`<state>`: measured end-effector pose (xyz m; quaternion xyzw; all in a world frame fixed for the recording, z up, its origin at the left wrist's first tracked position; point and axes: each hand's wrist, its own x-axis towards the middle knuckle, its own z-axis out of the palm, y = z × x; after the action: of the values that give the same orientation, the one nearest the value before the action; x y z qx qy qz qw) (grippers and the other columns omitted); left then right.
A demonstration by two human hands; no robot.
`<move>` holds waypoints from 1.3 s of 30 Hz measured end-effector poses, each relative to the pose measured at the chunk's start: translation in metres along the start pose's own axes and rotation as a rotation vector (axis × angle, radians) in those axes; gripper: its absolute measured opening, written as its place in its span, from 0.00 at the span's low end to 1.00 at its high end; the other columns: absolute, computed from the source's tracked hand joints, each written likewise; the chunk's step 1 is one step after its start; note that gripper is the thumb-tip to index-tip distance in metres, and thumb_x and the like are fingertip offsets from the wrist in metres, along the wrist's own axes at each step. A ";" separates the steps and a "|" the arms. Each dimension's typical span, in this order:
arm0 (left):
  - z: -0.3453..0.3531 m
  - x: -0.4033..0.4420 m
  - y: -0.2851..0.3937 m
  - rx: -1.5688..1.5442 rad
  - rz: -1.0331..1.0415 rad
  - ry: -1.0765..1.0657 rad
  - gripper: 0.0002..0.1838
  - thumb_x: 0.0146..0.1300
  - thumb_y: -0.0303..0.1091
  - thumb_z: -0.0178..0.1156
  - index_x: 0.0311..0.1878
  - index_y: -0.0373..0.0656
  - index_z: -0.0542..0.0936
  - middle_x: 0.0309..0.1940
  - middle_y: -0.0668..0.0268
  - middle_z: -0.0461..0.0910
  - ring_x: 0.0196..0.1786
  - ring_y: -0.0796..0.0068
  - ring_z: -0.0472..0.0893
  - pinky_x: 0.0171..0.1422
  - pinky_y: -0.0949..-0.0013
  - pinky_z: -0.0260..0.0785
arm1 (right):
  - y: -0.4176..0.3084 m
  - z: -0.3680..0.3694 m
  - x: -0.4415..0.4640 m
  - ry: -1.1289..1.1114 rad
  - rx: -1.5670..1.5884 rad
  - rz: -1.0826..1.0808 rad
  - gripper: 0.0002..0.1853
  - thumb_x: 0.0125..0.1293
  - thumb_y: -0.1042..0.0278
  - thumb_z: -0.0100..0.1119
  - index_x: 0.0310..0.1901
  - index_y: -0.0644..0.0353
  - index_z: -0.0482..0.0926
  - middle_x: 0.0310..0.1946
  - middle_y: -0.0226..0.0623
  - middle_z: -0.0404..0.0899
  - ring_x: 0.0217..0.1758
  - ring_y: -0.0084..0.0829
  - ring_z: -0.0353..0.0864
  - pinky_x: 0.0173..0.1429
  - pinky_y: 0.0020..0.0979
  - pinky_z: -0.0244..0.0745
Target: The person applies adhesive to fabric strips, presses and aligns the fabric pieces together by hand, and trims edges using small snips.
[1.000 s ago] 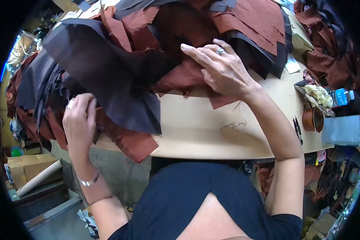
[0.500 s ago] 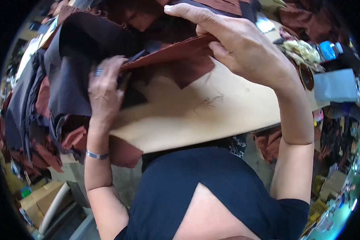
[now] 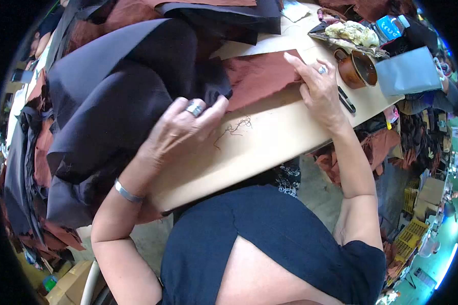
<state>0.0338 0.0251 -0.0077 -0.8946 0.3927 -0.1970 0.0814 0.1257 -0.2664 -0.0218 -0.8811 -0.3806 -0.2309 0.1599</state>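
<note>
My left hand, with a ring, presses its bent fingers onto the edge of a large dark cloth heaped at the left; the fingertips are closed on the fabric. A reddish-brown cloth strip stretches rightward from under the dark cloth over the pale tabletop. At the strip's right end is my right hand, its thumb and fingers closed around the cloth's edge, with the index finger extended. Loose threads lie on the table just below the strip.
To the right stand a brown cup, a light blue box and a bottle. Black snips lie near the table edge. More cloth hangs below the table's right side. Yellow crates are at lower right.
The view has shifted rightward. The reddish strip, raised between my hands half a second ago, now lies lower and flatter. My left hand has moved onto the dark cloth's edge.
</note>
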 end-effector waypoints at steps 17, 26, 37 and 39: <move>-0.010 0.022 0.022 0.069 0.027 -0.126 0.20 0.59 0.31 0.52 0.55 0.38 0.75 0.45 0.63 0.74 0.36 0.77 0.74 0.37 0.74 0.65 | 0.059 -0.104 -0.036 -0.104 -0.497 0.409 0.26 0.50 0.55 0.67 0.53 0.51 0.79 0.61 0.40 0.71 0.62 0.42 0.69 0.62 0.43 0.65; -0.015 0.025 0.027 0.017 0.030 -0.174 0.21 0.60 0.30 0.51 0.57 0.38 0.74 0.47 0.62 0.74 0.36 0.75 0.74 0.37 0.74 0.64 | 0.086 -0.102 -0.024 -0.487 -0.505 0.610 0.29 0.44 0.45 0.69 0.49 0.50 0.82 0.64 0.41 0.67 0.67 0.43 0.64 0.64 0.44 0.64; -0.018 0.027 0.029 0.047 0.035 -0.185 0.21 0.60 0.32 0.51 0.57 0.37 0.74 0.46 0.61 0.74 0.36 0.76 0.74 0.38 0.73 0.64 | 0.020 -0.093 -0.036 -0.162 -0.514 0.416 0.14 0.49 0.73 0.59 0.40 0.50 0.81 0.50 0.33 0.74 0.55 0.39 0.70 0.56 0.43 0.66; -0.017 0.026 0.030 0.043 0.034 -0.189 0.21 0.60 0.32 0.51 0.57 0.37 0.74 0.46 0.62 0.74 0.36 0.76 0.74 0.39 0.73 0.64 | 0.003 -0.072 -0.035 -0.129 -0.230 0.454 0.20 0.49 0.78 0.54 0.45 0.51 0.81 0.45 0.35 0.74 0.51 0.40 0.71 0.55 0.39 0.67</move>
<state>0.0226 -0.0145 0.0065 -0.9005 0.3941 -0.1187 0.1406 0.0862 -0.3224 0.0205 -0.9691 -0.1538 -0.1744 0.0819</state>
